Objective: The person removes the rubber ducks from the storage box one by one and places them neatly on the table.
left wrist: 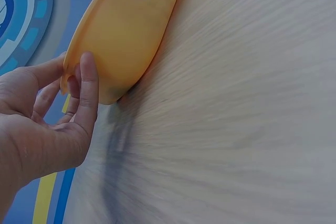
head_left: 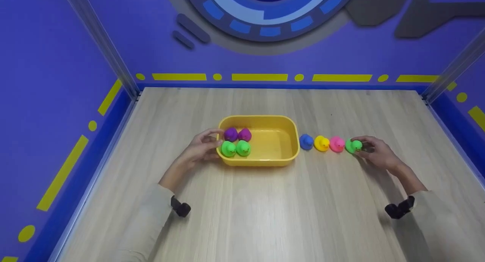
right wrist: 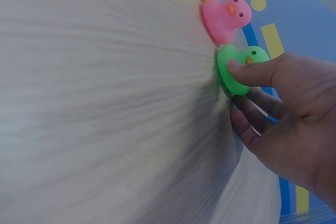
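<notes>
My left hand [head_left: 201,146] holds the left end of a yellow plastic tub [head_left: 261,162], its fingers at the rim. The left wrist view shows those fingers against the tub's outer wall [left wrist: 121,35]. Inside, at the left end, sit a purple duck [head_left: 230,134], a magenta duck [head_left: 245,134] and two green ducks [head_left: 243,148]. Farther right, my right hand [head_left: 380,155] pinches a green toy duck [right wrist: 231,72] between thumb and fingers. That duck stands at the right end of a row with a pink duck [head_left: 337,144], a yellow duck [head_left: 321,143] and a blue duck [head_left: 306,141].
The blue duck stands close against the tub's right end. All of this is on a light wooden table [head_left: 250,209]. Blue panels with yellow marks [head_left: 259,77] wall the table at the back and both sides. Each forearm wears a black wrist device [head_left: 181,208].
</notes>
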